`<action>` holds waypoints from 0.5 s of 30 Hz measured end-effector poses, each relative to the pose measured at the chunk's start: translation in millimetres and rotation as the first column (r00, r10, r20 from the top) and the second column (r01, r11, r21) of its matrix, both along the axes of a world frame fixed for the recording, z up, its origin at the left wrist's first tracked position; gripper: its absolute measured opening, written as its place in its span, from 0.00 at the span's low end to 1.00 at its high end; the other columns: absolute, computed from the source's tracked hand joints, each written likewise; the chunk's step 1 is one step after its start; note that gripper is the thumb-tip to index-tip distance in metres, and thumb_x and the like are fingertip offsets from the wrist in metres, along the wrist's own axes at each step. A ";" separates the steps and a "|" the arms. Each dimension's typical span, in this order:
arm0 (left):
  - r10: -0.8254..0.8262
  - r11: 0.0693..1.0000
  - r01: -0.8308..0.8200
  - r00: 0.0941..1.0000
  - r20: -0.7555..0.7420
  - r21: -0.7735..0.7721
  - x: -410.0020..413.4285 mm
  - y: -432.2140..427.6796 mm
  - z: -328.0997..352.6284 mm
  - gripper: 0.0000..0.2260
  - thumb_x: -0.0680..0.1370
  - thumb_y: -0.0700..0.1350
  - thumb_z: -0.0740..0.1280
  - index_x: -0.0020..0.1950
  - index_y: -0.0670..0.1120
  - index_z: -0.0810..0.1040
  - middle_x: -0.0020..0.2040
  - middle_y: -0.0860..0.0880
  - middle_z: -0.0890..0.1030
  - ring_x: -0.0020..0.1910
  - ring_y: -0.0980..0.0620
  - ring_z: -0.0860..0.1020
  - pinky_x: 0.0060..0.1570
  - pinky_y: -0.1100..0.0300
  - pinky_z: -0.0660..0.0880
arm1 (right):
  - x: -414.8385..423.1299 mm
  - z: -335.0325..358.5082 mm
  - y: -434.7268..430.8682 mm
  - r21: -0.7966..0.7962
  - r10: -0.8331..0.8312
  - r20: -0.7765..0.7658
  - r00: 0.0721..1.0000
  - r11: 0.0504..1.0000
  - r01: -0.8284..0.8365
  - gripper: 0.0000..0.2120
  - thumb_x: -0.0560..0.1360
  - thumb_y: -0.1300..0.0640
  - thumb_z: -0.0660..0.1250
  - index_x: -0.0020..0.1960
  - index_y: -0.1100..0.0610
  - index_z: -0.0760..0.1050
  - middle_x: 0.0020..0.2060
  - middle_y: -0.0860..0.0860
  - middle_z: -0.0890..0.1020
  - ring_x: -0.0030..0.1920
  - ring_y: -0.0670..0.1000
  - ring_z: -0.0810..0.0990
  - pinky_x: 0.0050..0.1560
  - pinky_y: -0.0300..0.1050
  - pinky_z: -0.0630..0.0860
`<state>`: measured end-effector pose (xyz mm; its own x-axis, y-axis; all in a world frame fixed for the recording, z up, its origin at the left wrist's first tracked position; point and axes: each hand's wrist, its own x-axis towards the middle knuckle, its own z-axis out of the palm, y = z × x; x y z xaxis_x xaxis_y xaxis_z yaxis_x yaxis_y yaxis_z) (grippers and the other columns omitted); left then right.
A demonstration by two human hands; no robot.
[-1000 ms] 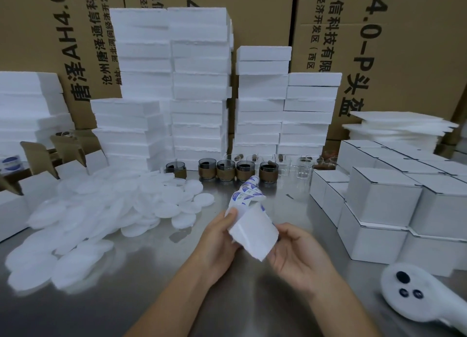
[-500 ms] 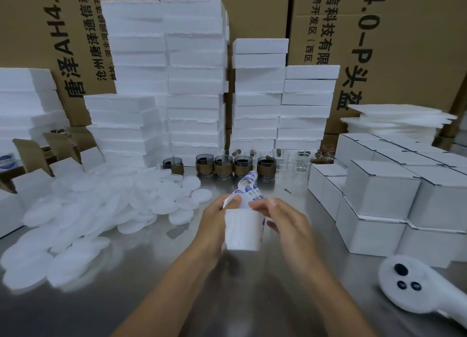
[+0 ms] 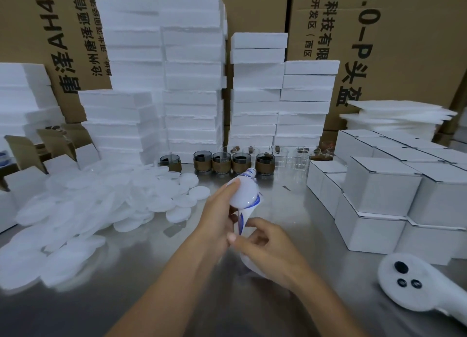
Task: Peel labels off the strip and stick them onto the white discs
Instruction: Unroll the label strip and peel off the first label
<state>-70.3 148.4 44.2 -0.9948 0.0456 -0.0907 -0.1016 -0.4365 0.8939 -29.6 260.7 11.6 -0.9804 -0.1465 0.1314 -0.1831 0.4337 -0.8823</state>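
Where white discs (image 3: 83, 210) strew the steel table (image 3: 141, 286), cartons (image 3: 417, 46) rise behind.

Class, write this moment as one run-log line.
left hand: holds label strip | right hand: grips strip lower down | white discs: piled at left

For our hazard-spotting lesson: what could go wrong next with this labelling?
The left hand holds both the round white disc and the curling blue-printed label strip, so a peeled label might fold or land crooked. The right hand pinches the strip low down; a hard pull could tear it. The loose pile of white discs lies beside the left forearm and might get scattered.
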 end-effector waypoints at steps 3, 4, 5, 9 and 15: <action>-0.008 0.999 0.005 0.998 0.069 0.042 0.4 4.1 0.9 0.15 0.78 0.51 0.64 0.58 0.43 0.79 0.45 0.43 0.81 0.44 0.45 0.75 0.46 0.53 0.70 | -2.8 -2.3 1.1 0.070 -0.056 -0.087 0.995 0.996 0.062 0.26 0.57 0.28 0.63 0.45 0.44 0.76 0.33 0.40 0.75 0.37 0.40 0.74 0.40 0.36 0.69; -0.015 0.999 0.012 0.998 0.068 0.049 0.4 4.3 0.8 0.15 0.78 0.51 0.64 0.58 0.43 0.80 0.43 0.44 0.81 0.43 0.45 0.74 0.45 0.53 0.69 | -3.6 -3.4 2.4 0.077 -0.069 -0.108 0.992 0.994 0.077 0.23 0.56 0.28 0.62 0.42 0.42 0.76 0.37 0.40 0.75 0.42 0.39 0.74 0.45 0.38 0.70; -0.017 0.999 0.014 0.998 0.063 0.050 0.4 3.6 0.4 0.14 0.78 0.51 0.63 0.58 0.44 0.80 0.43 0.45 0.82 0.43 0.46 0.75 0.44 0.54 0.69 | -4.7 -4.7 3.3 0.092 -0.079 -0.126 0.989 0.992 0.091 0.20 0.57 0.29 0.62 0.40 0.41 0.75 0.41 0.39 0.76 0.47 0.40 0.74 0.51 0.40 0.71; 0.015 0.997 -0.018 0.999 0.038 0.079 -0.3 1.2 1.6 0.13 0.79 0.48 0.62 0.59 0.44 0.78 0.50 0.45 0.82 0.41 0.51 0.77 0.44 0.59 0.69 | -5.9 -6.9 5.4 0.142 -0.079 -0.190 0.979 0.984 0.107 0.12 0.68 0.41 0.61 0.42 0.46 0.78 0.39 0.41 0.81 0.47 0.47 0.78 0.57 0.51 0.71; 0.012 0.993 -0.013 1.000 0.015 0.116 4.5 -22.6 -0.4 0.05 0.76 0.47 0.66 0.49 0.48 0.78 0.42 0.51 0.84 0.41 0.55 0.79 0.44 0.61 0.71 | -10.4 -1.1 9.9 -0.141 -0.183 -0.148 0.972 0.977 0.162 0.10 0.76 0.58 0.63 0.37 0.59 0.75 0.34 0.50 0.83 0.39 0.52 0.80 0.43 0.45 0.75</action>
